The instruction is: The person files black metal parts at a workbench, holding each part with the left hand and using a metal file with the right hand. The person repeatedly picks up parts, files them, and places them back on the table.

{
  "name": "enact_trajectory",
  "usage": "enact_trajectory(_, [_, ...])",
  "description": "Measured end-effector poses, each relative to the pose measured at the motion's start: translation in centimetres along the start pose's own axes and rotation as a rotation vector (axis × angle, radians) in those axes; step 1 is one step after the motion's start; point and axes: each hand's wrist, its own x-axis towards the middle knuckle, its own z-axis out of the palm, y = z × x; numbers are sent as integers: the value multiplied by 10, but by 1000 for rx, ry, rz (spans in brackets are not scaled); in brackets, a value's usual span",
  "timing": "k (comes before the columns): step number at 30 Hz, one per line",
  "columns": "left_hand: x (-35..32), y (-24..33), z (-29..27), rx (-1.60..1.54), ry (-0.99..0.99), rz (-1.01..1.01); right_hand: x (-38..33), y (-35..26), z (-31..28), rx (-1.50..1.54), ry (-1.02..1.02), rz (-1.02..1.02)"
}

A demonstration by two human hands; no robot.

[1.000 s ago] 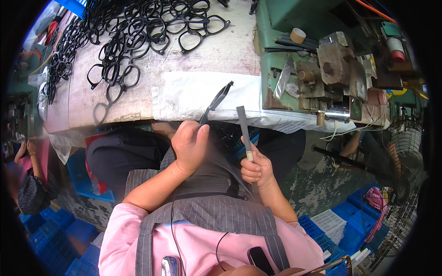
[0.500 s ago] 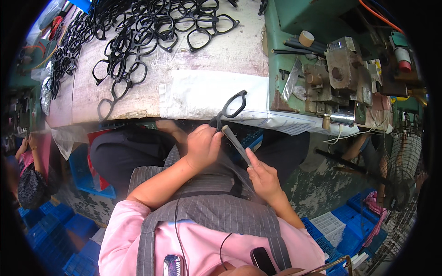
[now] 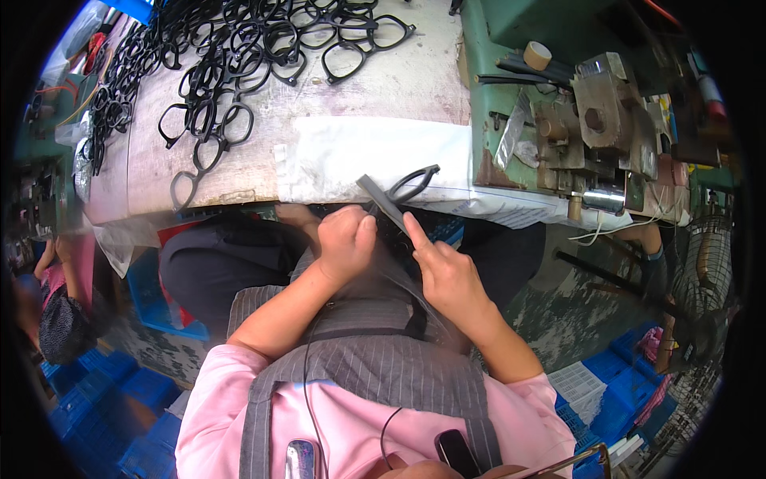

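In the head view, the left hand [image 3: 348, 242] has its fingers closed on the near end of a black eyeglass frame [image 3: 407, 178], which they mostly hide; one rim of it shows by the desk's near edge, in front of a white sheet [image 3: 343, 152]. The right hand [image 3: 448, 271] has its fingers wrapped around a flat grey tool [image 3: 383, 204], the index finger stretched along it; the tool slants across the frame, though whether they touch I cannot tell. On the desk [image 3: 399, 92], a heap of black frames [image 3: 263, 40] covers the far left part, and a few trail down to the near edge, left of the sheet. Past the desk's right edge stands a green machine [image 3: 488, 120] with metal blocks [image 3: 602, 112] and a tape roll [image 3: 537, 55] on it.
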Motion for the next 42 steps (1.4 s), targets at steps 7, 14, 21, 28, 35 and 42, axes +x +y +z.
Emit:
enact_trajectory(7, [1,0,-1,-14,-6,6,-18,-11,-11,94,42,8])
enact_trajectory(14, [2,4,-4,8,-21,-76,3,-5,1,44,20,7])
enact_trajectory(21, [1,2,-4,-9,-50,-65,-18,-13,-5,12,73,-12])
enact_trajectory(28, [3,1,-4,-11,-50,32,9,-9,1,44,18,5])
enact_trajectory(35, [0,-4,-2,-27,-28,40,-8,-12,-5,62,5,48])
enact_trajectory(42, [-1,-8,-1,-32,-4,73,0,-9,-18,194,-15,18])
